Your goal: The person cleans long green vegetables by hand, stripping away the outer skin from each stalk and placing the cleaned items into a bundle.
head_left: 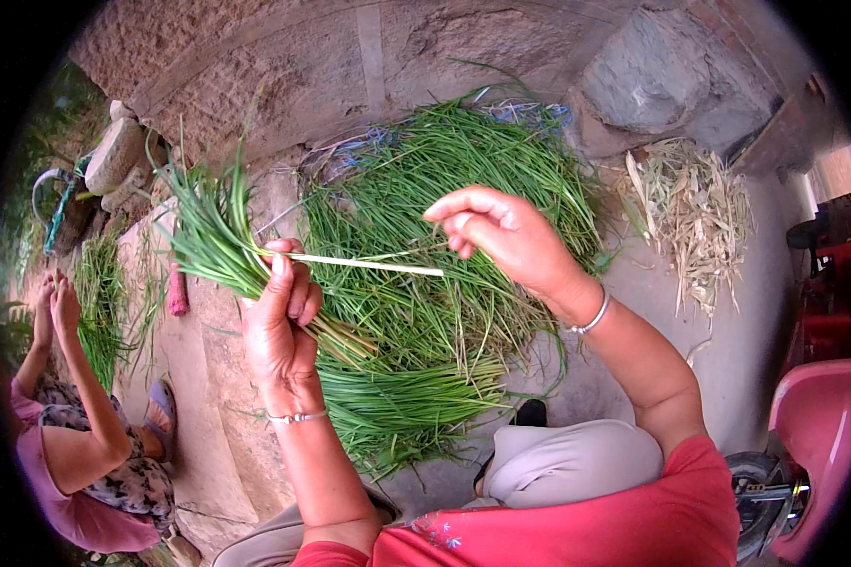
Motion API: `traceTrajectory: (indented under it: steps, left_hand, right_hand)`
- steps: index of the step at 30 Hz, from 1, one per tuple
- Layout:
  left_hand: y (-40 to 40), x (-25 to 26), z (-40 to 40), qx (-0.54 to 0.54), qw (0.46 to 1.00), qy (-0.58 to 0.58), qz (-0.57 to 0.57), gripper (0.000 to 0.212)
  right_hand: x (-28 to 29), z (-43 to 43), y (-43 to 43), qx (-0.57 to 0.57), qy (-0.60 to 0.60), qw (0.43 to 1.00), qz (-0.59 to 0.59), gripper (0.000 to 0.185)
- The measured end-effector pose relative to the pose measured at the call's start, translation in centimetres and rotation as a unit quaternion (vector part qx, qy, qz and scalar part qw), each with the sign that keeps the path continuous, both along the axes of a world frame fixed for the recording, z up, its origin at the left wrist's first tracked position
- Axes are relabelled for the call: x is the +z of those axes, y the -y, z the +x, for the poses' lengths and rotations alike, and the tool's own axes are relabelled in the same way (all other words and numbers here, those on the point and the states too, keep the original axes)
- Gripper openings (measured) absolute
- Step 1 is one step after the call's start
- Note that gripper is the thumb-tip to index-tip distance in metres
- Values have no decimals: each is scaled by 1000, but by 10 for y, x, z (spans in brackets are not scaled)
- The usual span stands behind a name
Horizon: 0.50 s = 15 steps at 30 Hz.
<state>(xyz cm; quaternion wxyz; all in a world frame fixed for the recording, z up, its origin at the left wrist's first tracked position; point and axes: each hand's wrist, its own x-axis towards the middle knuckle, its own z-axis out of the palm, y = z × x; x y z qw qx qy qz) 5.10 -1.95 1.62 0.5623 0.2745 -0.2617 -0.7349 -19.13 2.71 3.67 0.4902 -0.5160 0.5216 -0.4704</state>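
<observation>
A bunch of long green leafy stalks (220, 237), which look like garlic chives, is gripped in my left hand (284, 312). From between its thumb and forefinger one pale stalk (369, 265) points right. My right hand (493, 234) is raised to the right of that stalk's end, fingers bent, with a thin withered strand (429, 246) at its fingertips. Below both hands a large loose heap of the same greens (454, 170) covers the ground. Nearer to me a neater pile (411, 400) lies with its stalks side by side.
Dry corn husks (691, 212) lie to the right, below a big grey rock (645, 71). At far left another person (78, 453) sits by more greens (99, 305). A pink plastic seat (822, 453) and a wheel (752, 496) stand at lower right. Blue strings (369, 145) edge the heap.
</observation>
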Motion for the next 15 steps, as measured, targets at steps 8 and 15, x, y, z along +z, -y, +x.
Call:
traceTrajectory:
  steps: [8,15]
  left_hand:
    - [-9,3,-15,-45,998,48,-9,17]
    - [-19,0,-38,-27,997,70,26,23]
  right_hand:
    - [-1,27,-7,109,-93,989,-33,11]
    - [-7,34,-10,22,-124,986,-106,10]
